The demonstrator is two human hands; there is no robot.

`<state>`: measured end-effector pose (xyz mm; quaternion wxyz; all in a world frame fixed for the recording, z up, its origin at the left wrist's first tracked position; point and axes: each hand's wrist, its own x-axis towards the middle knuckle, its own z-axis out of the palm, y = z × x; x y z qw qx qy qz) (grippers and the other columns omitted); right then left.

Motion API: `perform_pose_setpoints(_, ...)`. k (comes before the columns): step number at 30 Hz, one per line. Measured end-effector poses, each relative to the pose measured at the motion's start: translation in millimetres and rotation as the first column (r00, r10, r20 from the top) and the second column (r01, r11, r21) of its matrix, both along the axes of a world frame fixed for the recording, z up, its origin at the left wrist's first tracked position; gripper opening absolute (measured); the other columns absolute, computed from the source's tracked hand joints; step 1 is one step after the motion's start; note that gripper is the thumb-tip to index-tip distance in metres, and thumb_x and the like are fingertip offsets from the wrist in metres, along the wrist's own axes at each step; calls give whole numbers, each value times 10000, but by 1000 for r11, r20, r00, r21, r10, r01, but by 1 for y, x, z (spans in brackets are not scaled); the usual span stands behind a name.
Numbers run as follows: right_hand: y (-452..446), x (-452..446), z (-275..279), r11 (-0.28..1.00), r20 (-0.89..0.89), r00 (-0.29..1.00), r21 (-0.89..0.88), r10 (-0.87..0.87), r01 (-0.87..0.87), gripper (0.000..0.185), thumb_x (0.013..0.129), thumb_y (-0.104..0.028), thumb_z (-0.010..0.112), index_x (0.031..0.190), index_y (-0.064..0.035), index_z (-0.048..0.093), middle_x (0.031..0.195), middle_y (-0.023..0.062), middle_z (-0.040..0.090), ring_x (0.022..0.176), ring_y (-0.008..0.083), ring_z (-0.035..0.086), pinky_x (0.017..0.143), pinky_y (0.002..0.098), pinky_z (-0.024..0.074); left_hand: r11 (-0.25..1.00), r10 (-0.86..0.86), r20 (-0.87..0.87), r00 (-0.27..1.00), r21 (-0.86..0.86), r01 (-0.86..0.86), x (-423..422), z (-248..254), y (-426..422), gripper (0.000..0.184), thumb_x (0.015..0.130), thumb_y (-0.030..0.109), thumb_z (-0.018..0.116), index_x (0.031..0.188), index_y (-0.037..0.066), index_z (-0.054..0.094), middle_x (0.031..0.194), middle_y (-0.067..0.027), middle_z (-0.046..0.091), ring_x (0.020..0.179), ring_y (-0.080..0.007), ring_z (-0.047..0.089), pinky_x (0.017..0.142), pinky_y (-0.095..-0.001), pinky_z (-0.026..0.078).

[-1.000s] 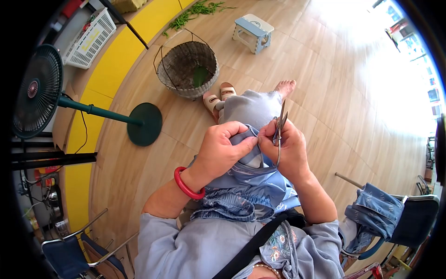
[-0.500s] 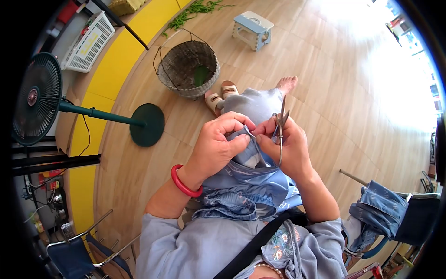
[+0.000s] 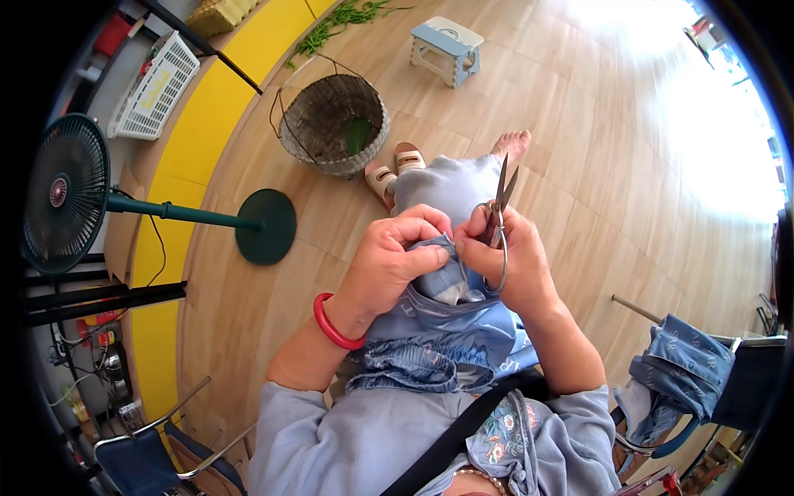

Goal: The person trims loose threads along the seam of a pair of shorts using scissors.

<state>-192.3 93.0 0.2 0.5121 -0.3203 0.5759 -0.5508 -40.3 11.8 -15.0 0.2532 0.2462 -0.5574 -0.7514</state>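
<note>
A blue denim garment (image 3: 438, 351) with a gathered waistband lies across my lap. My left hand (image 3: 395, 256), a red bangle at its wrist, pinches a folded edge of it between thumb and fingers. Close beside it, my right hand (image 3: 514, 256) has thumb and forefinger at the same edge. A pair of metal scissors (image 3: 504, 198) hangs on the right hand, a handle loop around the fingers and the blades pointing up and away from me, slightly parted. Whether a thread is between the fingertips is too small to tell.
A woven basket (image 3: 298, 132) holding a green leaf stands ahead-left, near sandals (image 3: 380, 180) and a small folding stool (image 3: 447, 50). A green fan (image 3: 263, 225) stands left. More denim (image 3: 680, 364) drapes over a chair on the right. Green vegetables (image 3: 339, 25) lie at the back.
The scissors have turned a little in my right hand, and their blades now show more fully. Both hands stay at the garment's edge. The whole view has shifted slightly.
</note>
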Motion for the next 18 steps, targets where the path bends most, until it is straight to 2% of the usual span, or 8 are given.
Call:
perform_pose_setpoints(1, 0, 0, 0, 1000, 4, 1000, -1, -2, 2, 153, 778, -58, 649, 793, -37, 498, 713, -25, 526, 666, 40, 450, 589, 210, 405, 996, -6, -47, 999, 93, 10, 0, -1, 0, 31, 746, -17, 615, 759, -40, 599, 951, -11, 563, 830, -68, 508, 741, -215, 415)
perform_pose_setpoints(2, 1, -1, 0, 1000, -8, 1000, -1, -5, 5, 150, 782, -63, 647, 788, -37, 499, 708, -29, 522, 652, 37, 443, 572, 207, 395, 996, -8, -43, 999, 94, 12, -1, -1, 0, 31, 746, -17, 615, 759, -40, 599, 951, -11, 563, 830, -68, 508, 741, -215, 415)
perform_pose_setpoints(4, 2, -2, -1, 1000, -19, 1000, 0, -9, 9, 148, 785, -67, 645, 783, -37, 500, 704, -33, 517, 638, 33, 435, 555, 205, 385, 1000, -28, -3, 1000, -2, 28, -1, -2, -1, 24, 746, -17, 611, 751, -40, 604, 950, -13, 563, 828, -69, 510, 746, -213, 414)
perform_pose_setpoints(8, 6, -1, -8, 999, -37, 999, 28, -35, 36, 165, 757, -39, 643, 771, -77, 483, 748, -42, 537, 640, 12, 427, 547, 176, 343, 999, -48, 11, 999, -17, 48, -3, -2, -3, 24, 743, -19, 610, 749, -42, 607, 951, -14, 565, 829, -72, 516, 756, -215, 417)
perform_pose_setpoints(10, 5, -2, -10, 998, -13, 998, 35, -57, 57, 161, 758, -39, 638, 772, -77, 483, 745, -40, 538, 642, 13, 430, 548, 177, 346, 993, -40, -60, 997, 109, 47, -5, -2, -2, 21, 740, -23, 606, 745, -44, 610, 952, -21, 566, 834, -78, 521, 767, -218, 418)
perform_pose_setpoints(13, 5, -6, -11, 998, 30, 998, 10, -58, 57, 161, 781, -92, 666, 752, -48, 513, 660, -43, 497, 588, 20, 413, 499, 193, 328, 991, -15, -61, 998, 132, 24, -7, -5, -1, 19, 740, -25, 606, 741, -43, 613, 957, -30, 569, 837, -81, 523, 775, -221, 417)
perform_pose_setpoints(16, 6, -10, -8, 999, -15, 1000, 51, -20, 21, 164, 778, -104, 676, 758, -44, 524, 661, -41, 501, 594, 19, 417, 504, 190, 329, 999, -19, -4, 1000, 45, 19, -8, -2, 0, 20, 743, -25, 607, 742, -43, 615, 968, -36, 574, 843, -82, 525, 780, -218, 417)
perform_pose_setpoints(18, 8, -11, -13, 998, 42, 998, 60, -39, 36, 162, 777, -107, 680, 760, -43, 532, 658, -41, 505, 601, 19, 419, 507, 189, 329, 998, -22, -15, 1000, 55, 23, -9, -4, 0, 22, 745, -23, 608, 742, -44, 616, 971, -37, 576, 842, -81, 526, 776, -219, 420)
